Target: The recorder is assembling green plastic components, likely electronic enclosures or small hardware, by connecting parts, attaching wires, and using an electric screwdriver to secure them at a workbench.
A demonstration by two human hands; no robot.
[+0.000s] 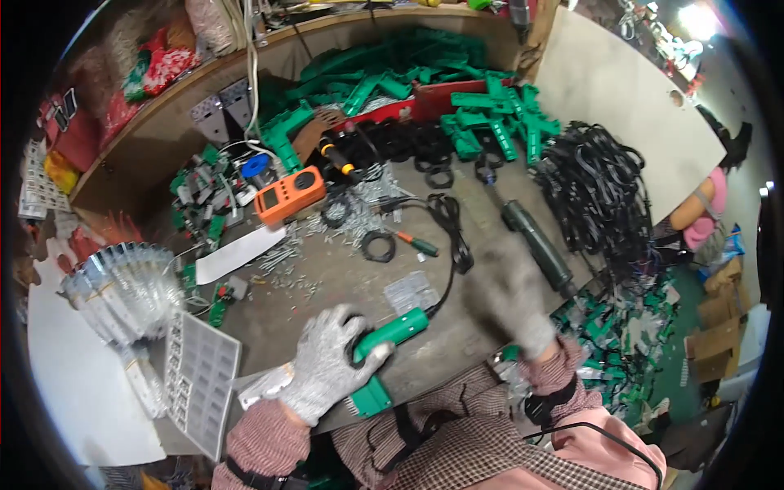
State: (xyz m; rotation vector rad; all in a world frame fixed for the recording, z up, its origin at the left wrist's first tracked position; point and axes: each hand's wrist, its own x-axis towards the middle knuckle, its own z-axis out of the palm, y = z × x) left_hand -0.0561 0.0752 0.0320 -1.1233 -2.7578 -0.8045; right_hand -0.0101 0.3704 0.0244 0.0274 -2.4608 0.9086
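Observation:
My left hand [331,359], in a grey knit glove, is closed around a green plastic handheld tool [400,328] near the front edge of the workbench. From its upper end runs a black cord, and its wider lower end [371,398] shows below my thumb. My right hand [512,294], also gloved, is smeared by motion; its fingers cannot be made out. Just beside it, to the right, is a dark green cylindrical power screwdriver [539,249]. A coiled black cable [447,224] lies ahead of my hands. A small clear plastic bag [411,292] lies just beyond the green tool.
Loose screws [371,208], an orange meter [290,195], a small green-handled screwdriver [418,243] and a black ring [378,246] lie on the bench [327,282]. Green plastic housings [490,114] fill the back. Bundled black cords [592,192] sit right; a compartment tray [202,380] leans left.

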